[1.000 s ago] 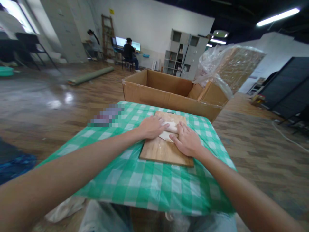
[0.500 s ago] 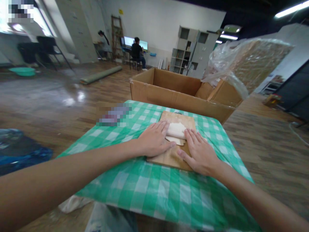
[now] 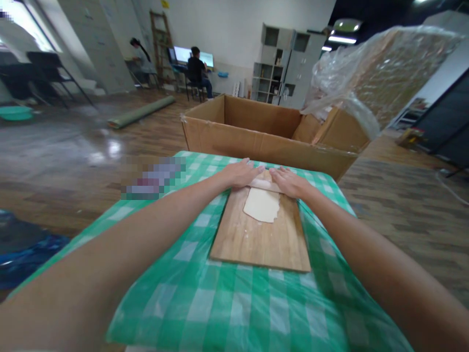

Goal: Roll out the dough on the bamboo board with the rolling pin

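A wooden board (image 3: 264, 239) lies on a table covered with a green checked cloth (image 3: 220, 303). A flattened sheet of pale dough (image 3: 261, 205) rests on the board's far half. At the dough's far edge lies a pale rolling pin (image 3: 264, 185). My left hand (image 3: 242, 173) presses flat on its left end, fingers stretched out. My right hand (image 3: 291, 182) presses flat on its right end, fingers out as well.
A large open cardboard box (image 3: 264, 142) stands just beyond the table. A plastic-wrapped bundle (image 3: 377, 83) leans over its right side. Far back, a person sits at monitors (image 3: 196, 73), beside shelving (image 3: 282, 68) and a rolled mat (image 3: 141, 112) on the wooden floor.
Both hands have pushed the rolling pin away from me to the far end of the board. The dough now lies uncovered and flatter.
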The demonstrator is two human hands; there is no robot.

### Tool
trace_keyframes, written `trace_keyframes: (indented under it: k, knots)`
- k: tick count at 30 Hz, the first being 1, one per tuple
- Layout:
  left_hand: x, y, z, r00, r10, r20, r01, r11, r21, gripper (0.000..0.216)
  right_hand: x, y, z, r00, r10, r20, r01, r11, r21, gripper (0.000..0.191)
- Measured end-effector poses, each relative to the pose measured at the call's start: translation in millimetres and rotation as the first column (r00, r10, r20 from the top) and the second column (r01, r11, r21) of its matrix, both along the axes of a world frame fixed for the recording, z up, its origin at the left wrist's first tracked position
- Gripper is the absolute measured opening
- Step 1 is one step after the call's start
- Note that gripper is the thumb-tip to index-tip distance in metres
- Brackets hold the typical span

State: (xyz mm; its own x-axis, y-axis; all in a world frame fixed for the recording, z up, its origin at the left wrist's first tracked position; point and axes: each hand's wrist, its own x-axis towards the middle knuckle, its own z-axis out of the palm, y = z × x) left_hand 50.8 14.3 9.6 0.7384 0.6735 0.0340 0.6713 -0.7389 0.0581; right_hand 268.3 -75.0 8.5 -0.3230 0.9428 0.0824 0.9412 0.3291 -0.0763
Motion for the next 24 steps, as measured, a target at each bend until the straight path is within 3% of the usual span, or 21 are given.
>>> trace_keyframes:
  k: [3,6,9,12,15,18,24]
  knots:
    - [1,8,-4.1,0.999,-0.042,0.018,0.041,0.998,0.038,0.053,0,-1,-2.2,1.000,-0.014,0.021,0.014,1.000,0.023,0.059]
    - [-4,-3,-3.3,0.996,-0.021,0.087,0.017,0.999,0.042,0.054,-6,-16,-1.9,0.997,-0.024,0.069,0.018,0.997,0.076,0.054]
    - [-11,-29,1.6,0.990,0.054,0.128,-0.059,0.998,0.039,0.065,-17,-39,1.8,0.991,-0.048,0.122,0.031,0.990,0.136,0.058]
    - [-22,-60,5.5,0.986,0.098,0.133,-0.105,0.993,0.052,0.071,-32,-68,6.2,0.990,-0.131,0.056,0.122,0.983,0.137,0.070]
    - [-38,-90,5.2,0.988,0.026,0.155,-0.043,0.993,0.108,0.070,-45,-99,6.3,0.986,-0.165,0.014,0.162,0.976,0.147,0.078]
    - [-55,-119,2.6,0.987,-0.052,0.152,0.027,0.986,0.162,0.069,-53,-130,1.4,0.992,-0.123,0.043,0.114,0.978,0.172,0.080]
    - [-80,-163,-0.2,0.991,-0.086,0.103,0.068,0.983,0.168,0.077,-65,-176,-4.6,0.996,-0.051,0.072,0.034,0.975,0.221,0.090]
